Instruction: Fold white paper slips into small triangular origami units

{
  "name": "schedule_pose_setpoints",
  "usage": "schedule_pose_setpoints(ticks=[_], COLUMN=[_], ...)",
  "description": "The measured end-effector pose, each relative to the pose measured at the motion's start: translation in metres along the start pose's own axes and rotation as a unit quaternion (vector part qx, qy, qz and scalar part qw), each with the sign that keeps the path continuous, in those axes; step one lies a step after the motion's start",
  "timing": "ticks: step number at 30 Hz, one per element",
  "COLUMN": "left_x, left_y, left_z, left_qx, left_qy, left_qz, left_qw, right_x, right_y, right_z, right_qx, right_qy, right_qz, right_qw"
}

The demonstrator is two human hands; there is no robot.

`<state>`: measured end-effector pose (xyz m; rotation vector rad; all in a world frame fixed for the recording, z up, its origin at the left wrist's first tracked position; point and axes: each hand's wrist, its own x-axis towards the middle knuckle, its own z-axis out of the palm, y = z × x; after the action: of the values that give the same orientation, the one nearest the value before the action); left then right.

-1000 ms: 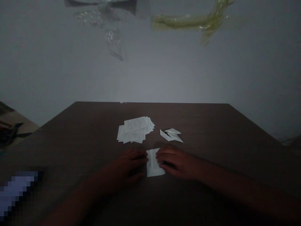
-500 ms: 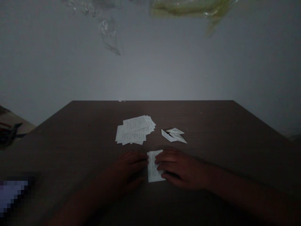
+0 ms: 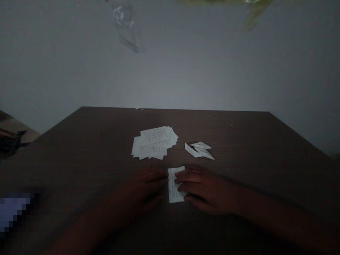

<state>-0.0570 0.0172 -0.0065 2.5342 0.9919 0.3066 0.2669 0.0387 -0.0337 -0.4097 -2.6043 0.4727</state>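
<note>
A small sheet of printed paper [image 3: 174, 189] lies on the dark table in front of me, its right part covered by fingers. My right hand [image 3: 202, 189] rests over it, fingers spread and pressing it flat. At the paper's left edge, my left hand [image 3: 150, 186] lies with fingers stretched out, the fingertips touching or just beside the edge. Beyond them is a fanned pile of printed paper sheets [image 3: 154, 141]. To its right sit several folded paper pieces [image 3: 203, 151] with pointed ends.
The brown table [image 3: 239, 134] meets a pale wall [image 3: 186, 71] at its far edge. A pixelated, screen-like object [image 3: 14, 209] lies at the near left. Clear plastic [image 3: 126, 28] and yellow tape [image 3: 255, 14] are on the wall. Dark items [image 3: 10, 141] stand beyond the left edge.
My right hand's fingers have spread and slid slightly over the paper. The left hand stays by the left edge. The camera has tilted down a little, while the pile and folded pieces stay put.
</note>
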Motion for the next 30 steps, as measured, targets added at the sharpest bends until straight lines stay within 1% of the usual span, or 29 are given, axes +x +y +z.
schedule_pose_setpoints(ticks=[5,9,12,16,19,21,25,28,30], left_x=[-0.001,-0.001,0.000,0.001,0.000,-0.001,-0.001,0.000,0.000], left_y=[0.000,0.002,0.005,0.010,0.010,0.007,0.000,0.000,0.003], left_z=[0.001,-0.001,-0.002,-0.004,-0.002,0.002,0.009,0.009,0.007], left_qx=[0.012,0.017,0.011,0.003,-0.003,0.003,0.030,0.040,0.033], left_qy=[0.000,0.003,0.005,0.001,0.007,0.010,0.026,0.022,0.018], left_qz=[0.004,0.007,0.007,-0.012,-0.027,-0.015,0.014,0.016,0.010], left_qw=[1.000,1.000,1.000,1.000,1.000,1.000,0.999,0.999,0.999], right_x=[0.001,0.002,0.001,0.000,0.001,0.001,0.000,-0.001,0.000], right_y=[-0.002,-0.002,-0.002,-0.002,-0.003,-0.002,-0.001,-0.001,-0.001], right_z=[-0.002,-0.003,-0.003,-0.004,-0.004,-0.003,-0.001,-0.001,-0.002], right_qx=[0.004,-0.002,0.000,0.013,0.017,0.014,0.000,-0.005,-0.007], right_qy=[-0.011,0.002,0.003,-0.013,-0.008,-0.005,-0.020,-0.019,-0.018], right_qz=[0.008,-0.006,0.002,0.015,0.016,0.014,0.011,0.010,0.027], right_qw=[1.000,1.000,1.000,1.000,1.000,1.000,1.000,1.000,0.999])
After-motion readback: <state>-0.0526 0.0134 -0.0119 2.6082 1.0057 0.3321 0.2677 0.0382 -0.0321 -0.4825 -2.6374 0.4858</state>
